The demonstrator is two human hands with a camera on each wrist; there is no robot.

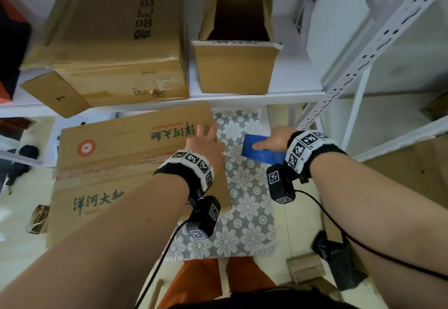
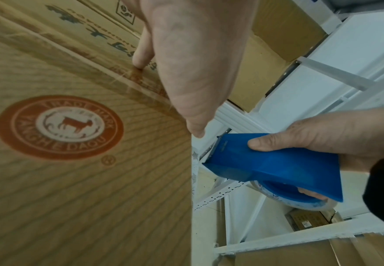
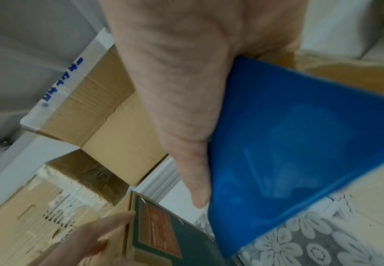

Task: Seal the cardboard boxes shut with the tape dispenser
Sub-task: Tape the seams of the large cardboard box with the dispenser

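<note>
The left hand (image 1: 206,146) lies with fingers straight on the printed box (image 1: 126,153) at centre frame. The right hand (image 1: 271,140) grips the blue tape dispenser (image 1: 259,152) just right of it — apart from the cardboard. If the flaps spring up, the tape may wrinkle — or miss the seam.

White metal shelving (image 1: 378,49) stands over a floral lace mat (image 1: 247,202).

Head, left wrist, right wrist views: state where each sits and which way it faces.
Head: on the head, looking down at both forearms, the printed box, shelf boxes.
Left wrist: along the left hand pressing the box top; the right hand shows too.
Right wrist: along the right hand's grip on the blue tape dispenser; left fingers at the box corner.
Shared: all show the dispenser.
</note>
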